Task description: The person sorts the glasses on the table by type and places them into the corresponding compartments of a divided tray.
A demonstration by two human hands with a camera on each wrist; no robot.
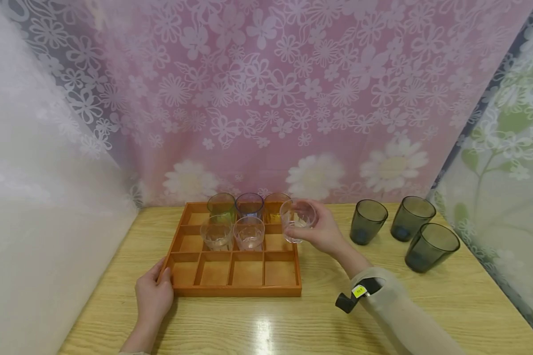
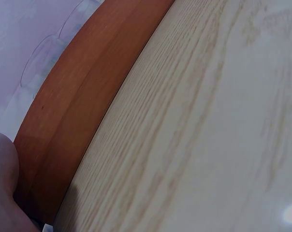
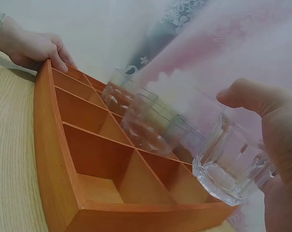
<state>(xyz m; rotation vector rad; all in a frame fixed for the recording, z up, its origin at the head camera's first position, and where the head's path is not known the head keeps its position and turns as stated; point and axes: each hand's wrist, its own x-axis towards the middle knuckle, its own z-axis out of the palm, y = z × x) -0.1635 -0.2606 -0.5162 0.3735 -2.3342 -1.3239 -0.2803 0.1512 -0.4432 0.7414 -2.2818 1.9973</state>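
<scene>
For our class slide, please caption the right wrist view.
The right hand holds a clear glass near a divided tray gripped by the left hand.

The tray [image 1: 235, 291] is orange, 1 glass [image 1: 273, 215] perhaps yellow.

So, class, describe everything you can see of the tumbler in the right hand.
The tumbler looks like clear, colourless glass, with a round open rim, faceted sides and a thick base; it seems empty. The right hand grips it by its side, rim up and raised, near the right edge of the brown tray. Whether it is directly over the tray is unclear.
</scene>
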